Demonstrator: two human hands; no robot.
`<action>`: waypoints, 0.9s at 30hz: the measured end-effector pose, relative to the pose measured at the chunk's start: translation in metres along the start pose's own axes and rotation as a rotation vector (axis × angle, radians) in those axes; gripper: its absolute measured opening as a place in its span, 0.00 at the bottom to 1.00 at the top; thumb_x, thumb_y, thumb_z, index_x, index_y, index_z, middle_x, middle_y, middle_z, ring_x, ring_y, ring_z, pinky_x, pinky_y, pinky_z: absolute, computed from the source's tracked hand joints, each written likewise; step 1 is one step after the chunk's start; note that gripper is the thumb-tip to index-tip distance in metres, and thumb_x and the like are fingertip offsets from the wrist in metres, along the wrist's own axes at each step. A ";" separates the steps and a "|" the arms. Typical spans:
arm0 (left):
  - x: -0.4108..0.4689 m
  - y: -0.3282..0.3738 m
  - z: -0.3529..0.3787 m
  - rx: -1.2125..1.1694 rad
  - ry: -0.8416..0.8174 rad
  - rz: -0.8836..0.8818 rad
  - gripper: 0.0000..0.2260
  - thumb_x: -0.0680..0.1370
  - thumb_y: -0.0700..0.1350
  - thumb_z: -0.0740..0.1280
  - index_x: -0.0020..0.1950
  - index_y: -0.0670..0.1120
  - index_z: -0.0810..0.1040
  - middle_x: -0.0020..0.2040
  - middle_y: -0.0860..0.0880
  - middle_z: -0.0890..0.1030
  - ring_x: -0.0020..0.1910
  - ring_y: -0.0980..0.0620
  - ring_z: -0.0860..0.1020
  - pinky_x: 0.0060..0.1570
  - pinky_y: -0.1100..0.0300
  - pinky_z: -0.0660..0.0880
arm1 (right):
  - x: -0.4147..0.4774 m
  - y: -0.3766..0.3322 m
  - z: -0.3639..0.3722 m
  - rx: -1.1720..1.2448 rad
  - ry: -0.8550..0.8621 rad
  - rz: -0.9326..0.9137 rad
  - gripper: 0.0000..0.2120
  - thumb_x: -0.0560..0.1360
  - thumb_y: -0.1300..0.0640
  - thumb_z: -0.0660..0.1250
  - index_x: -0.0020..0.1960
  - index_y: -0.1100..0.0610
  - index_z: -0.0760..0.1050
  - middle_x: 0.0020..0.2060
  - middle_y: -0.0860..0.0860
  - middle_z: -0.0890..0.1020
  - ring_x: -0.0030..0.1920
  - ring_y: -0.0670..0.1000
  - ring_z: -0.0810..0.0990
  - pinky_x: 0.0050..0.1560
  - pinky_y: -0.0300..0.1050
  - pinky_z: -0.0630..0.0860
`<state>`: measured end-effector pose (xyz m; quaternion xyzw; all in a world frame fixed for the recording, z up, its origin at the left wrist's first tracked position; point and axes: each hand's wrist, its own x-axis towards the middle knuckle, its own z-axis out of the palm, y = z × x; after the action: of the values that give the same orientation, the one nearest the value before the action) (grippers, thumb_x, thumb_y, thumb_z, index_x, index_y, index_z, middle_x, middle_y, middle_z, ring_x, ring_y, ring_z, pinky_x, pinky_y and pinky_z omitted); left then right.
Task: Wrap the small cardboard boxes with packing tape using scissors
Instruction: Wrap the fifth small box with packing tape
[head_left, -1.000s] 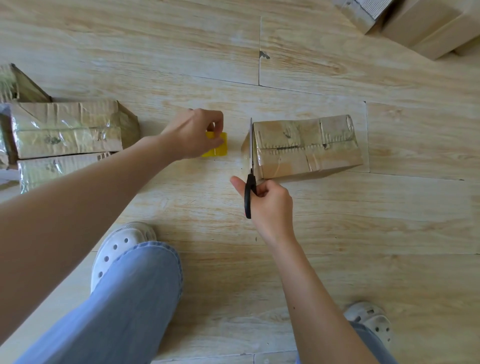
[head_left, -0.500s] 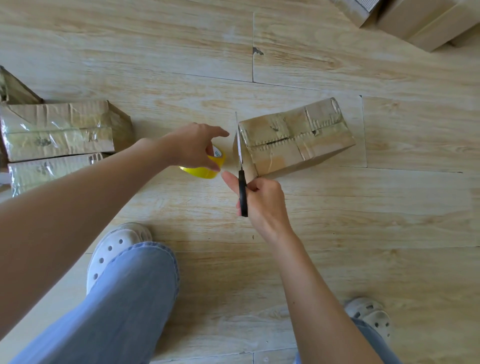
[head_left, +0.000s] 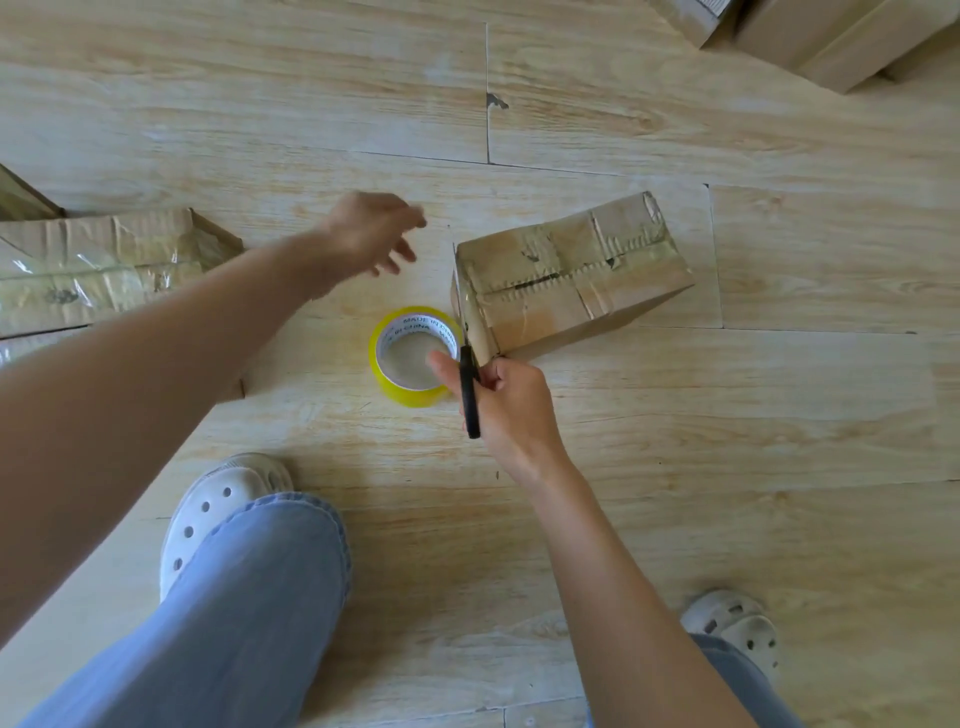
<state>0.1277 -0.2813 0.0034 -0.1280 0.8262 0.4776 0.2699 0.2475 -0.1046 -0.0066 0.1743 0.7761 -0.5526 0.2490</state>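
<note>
On the floor (head_left: 675, 415), I see right hand (head_left: 511, 410) gripping scissors (head_left: 469, 395) against the taped box (head_left: 571, 280), left hand (head_left: 369, 234) loose, empty, near the tape roll (head_left: 408, 399).

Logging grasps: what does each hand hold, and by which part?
The right hand grips the scissors by the black handles. The left hand holds nothing; the tape lies on the floor.
</note>
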 end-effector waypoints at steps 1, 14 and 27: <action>0.002 0.009 -0.001 -0.089 -0.066 -0.021 0.12 0.81 0.54 0.60 0.53 0.51 0.80 0.50 0.48 0.83 0.44 0.51 0.79 0.43 0.60 0.73 | 0.000 0.001 0.001 -0.062 0.030 -0.008 0.31 0.57 0.26 0.69 0.30 0.53 0.65 0.22 0.41 0.69 0.28 0.46 0.71 0.36 0.44 0.71; 0.020 0.046 0.016 0.230 -0.229 0.113 0.14 0.68 0.51 0.77 0.53 0.52 0.84 0.44 0.60 0.81 0.50 0.61 0.76 0.53 0.64 0.68 | 0.013 -0.009 -0.026 0.085 -0.316 0.062 0.25 0.69 0.40 0.74 0.34 0.63 0.74 0.25 0.56 0.74 0.25 0.51 0.73 0.30 0.40 0.72; 0.030 0.058 0.037 0.224 -0.249 0.210 0.15 0.76 0.46 0.70 0.63 0.50 0.79 0.56 0.55 0.79 0.58 0.58 0.74 0.56 0.65 0.66 | 0.006 0.043 -0.028 -0.552 0.100 0.000 0.25 0.67 0.33 0.70 0.46 0.50 0.66 0.39 0.42 0.74 0.42 0.50 0.77 0.37 0.45 0.69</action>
<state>0.0877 -0.2187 0.0139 0.0498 0.8434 0.4202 0.3310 0.2606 -0.0639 -0.0359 0.1271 0.9085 -0.3111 0.2486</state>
